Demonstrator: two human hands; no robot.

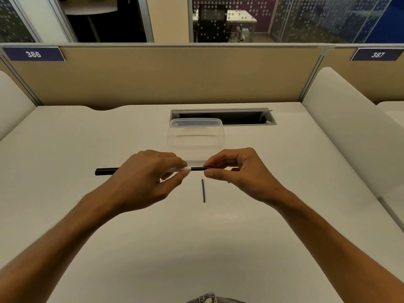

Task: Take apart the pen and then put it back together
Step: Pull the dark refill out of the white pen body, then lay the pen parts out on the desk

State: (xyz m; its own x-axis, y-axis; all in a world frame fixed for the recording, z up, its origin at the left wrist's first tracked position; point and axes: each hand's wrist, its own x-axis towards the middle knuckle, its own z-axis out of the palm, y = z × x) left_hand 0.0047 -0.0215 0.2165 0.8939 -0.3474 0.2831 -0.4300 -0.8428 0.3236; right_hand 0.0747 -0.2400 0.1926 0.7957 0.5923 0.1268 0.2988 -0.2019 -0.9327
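A pen (107,171) with a black end and a clear white barrel lies level above the white desk (87,215). My left hand (144,178) grips the barrel, and the black end sticks out to the left of it. My right hand (238,171) pinches the short black front piece (197,168) at the barrel's right end, between thumb and forefinger. A thin dark blue refill (203,190) lies on the desk just below the gap between my hands, pointing toward me.
A clear plastic container (195,133) stands just behind my hands. Behind it is a cable slot (240,117) in the desk. A beige partition (175,77) closes the back and white dividers flank both sides.
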